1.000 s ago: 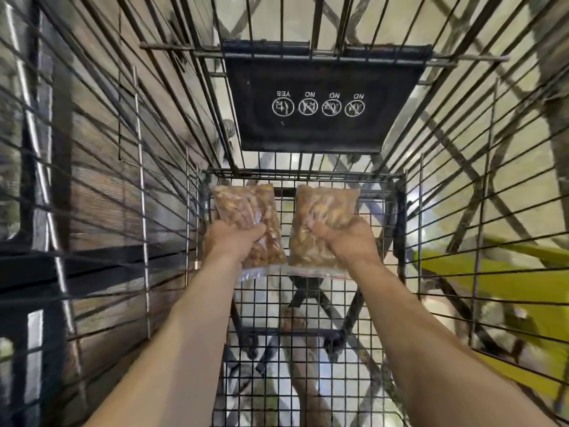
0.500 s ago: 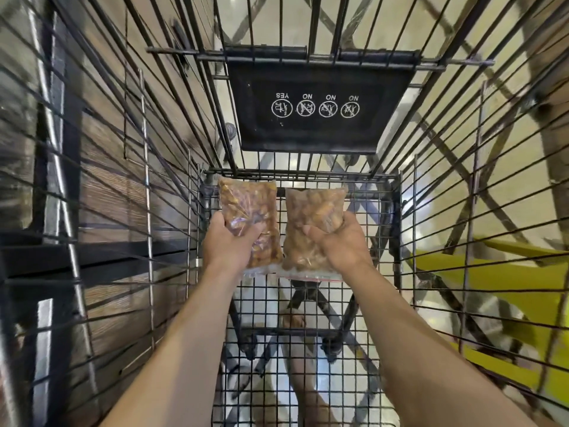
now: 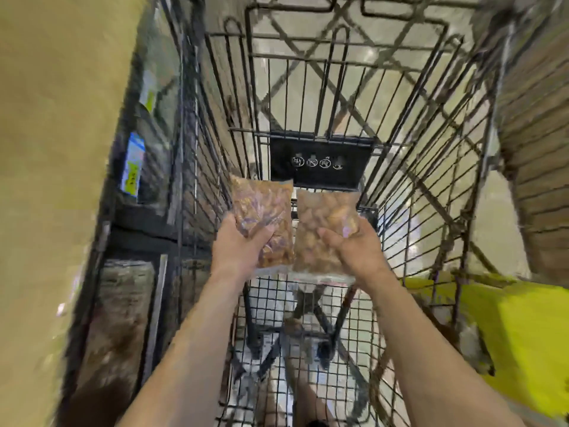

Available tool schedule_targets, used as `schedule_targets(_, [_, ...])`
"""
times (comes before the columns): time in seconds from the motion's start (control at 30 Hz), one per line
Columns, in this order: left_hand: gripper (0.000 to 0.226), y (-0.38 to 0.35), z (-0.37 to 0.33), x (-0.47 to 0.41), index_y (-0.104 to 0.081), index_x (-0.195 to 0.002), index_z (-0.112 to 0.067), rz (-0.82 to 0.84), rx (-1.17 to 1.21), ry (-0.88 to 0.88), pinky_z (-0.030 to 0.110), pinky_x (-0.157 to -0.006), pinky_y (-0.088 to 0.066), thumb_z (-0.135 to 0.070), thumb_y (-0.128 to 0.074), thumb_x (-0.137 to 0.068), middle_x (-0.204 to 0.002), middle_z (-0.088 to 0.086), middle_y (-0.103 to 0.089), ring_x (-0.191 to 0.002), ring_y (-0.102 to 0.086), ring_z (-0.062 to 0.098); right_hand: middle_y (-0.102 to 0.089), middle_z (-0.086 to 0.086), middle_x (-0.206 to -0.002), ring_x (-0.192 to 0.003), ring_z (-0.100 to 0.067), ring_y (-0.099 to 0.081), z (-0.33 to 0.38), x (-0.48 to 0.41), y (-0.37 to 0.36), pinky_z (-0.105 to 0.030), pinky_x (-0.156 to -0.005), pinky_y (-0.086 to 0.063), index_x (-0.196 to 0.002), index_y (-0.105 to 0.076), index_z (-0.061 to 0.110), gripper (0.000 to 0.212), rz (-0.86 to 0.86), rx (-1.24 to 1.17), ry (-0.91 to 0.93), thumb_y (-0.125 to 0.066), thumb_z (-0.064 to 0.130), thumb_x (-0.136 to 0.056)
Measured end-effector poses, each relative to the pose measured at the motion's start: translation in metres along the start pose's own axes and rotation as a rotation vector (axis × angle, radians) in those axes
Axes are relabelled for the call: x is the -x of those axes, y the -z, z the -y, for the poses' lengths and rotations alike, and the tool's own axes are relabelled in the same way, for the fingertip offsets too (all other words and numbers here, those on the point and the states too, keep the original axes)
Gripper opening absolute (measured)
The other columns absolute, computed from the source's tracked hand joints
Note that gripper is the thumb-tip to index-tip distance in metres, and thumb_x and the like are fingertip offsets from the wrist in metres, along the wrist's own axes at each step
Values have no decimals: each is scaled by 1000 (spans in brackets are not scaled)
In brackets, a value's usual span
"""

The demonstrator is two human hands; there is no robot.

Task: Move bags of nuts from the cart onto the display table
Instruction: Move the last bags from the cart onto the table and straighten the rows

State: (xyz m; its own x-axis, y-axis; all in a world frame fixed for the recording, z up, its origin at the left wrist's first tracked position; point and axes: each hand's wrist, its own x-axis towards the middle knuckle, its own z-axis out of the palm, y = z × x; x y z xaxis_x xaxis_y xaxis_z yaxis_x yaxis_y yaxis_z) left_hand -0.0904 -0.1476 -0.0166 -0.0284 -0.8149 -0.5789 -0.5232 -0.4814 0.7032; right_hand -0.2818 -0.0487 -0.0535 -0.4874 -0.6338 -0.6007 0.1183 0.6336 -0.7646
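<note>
From the head camera, both bags have come up since a moment ago: they sat low against the far end of the cart (image 3: 400, 192) floor, and now they ride higher, in front of the black flap (image 3: 320, 163) with its round signs, so the lift out of the cart looks under way, though nothing has cleared the rim yet. The whole picture has also swung and smeared, which I take as the person straightening up. The left hand (image 3: 240, 246) is wrapped around the lower part of the darker bag of nuts (image 3: 261, 217), thumb across its front; the right hand (image 3: 357, 251) grips the paler bag of nuts (image 3: 323, 229) the same way. The two bags hang side by side, edges nearly touching. The wire floor below them shows no other bags, so the cart looks emptied. The display table cannot be picked out with any certainty; a yellow surface (image 3: 523, 334) lies beyond the cart's right side.
</note>
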Motion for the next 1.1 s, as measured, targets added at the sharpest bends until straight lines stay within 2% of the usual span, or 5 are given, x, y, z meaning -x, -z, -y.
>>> schedule_targets(0.27, [43, 81, -48, 103, -59, -109, -24, -112, 34, -194, 55, -94, -59, -39, -87, -80, -108, 6, -74, -100, -72, 30, -76, 0, -111, -71, -3, -78, 90, 115, 9, -19, -55, -60, -131, -60, 17, 54, 59, -27, 169, -88, 26, -86])
schedule_targets(0.5, [47, 168, -53, 202, -55, -128, -22, -163, 123, -318, 19, -79, -52, -31, -83, -91, -106, -14, -64, -105, -63, 13, -77, 1, -113, -94, -23, -80, 135, 222, -10, -50, -85, -66, -123, -62, 23, 48, 123, -52, 301, -88, 32, -83])
schedule_targets(0.63, [53, 221, -28, 264, -53, -137, -18, -233, 149, -401, 21, -72, -42, -33, -80, -94, -108, -13, -58, -105, -56, 11, -77, -1, -115, -96, -23, -80, 142, 287, -34, -49, -85, -66, -118, -63, 23, 44, 210, -55, 367, -88, 27, -82])
schedule_targets(0.8, [71, 286, 4, 329, -52, -145, -10, -385, 192, -408, 38, -107, -49, -37, -85, -88, -137, 3, -65, -128, -60, 25, -76, 5, -116, -101, -18, -77, 157, 355, -66, -48, -94, -63, -118, -62, 29, 46, 297, 31, 478, -89, 32, -81])
schedule_targets(1.1, [56, 386, 53, 438, -61, -128, -18, -673, 324, -389, 36, -98, -58, -39, -88, -84, -118, -5, -74, -107, -73, 16, -70, 4, -133, -118, -20, -70, 199, 443, -140, -45, -104, -56, -142, -57, 20, 98, 504, 141, 714, -95, 60, -61])
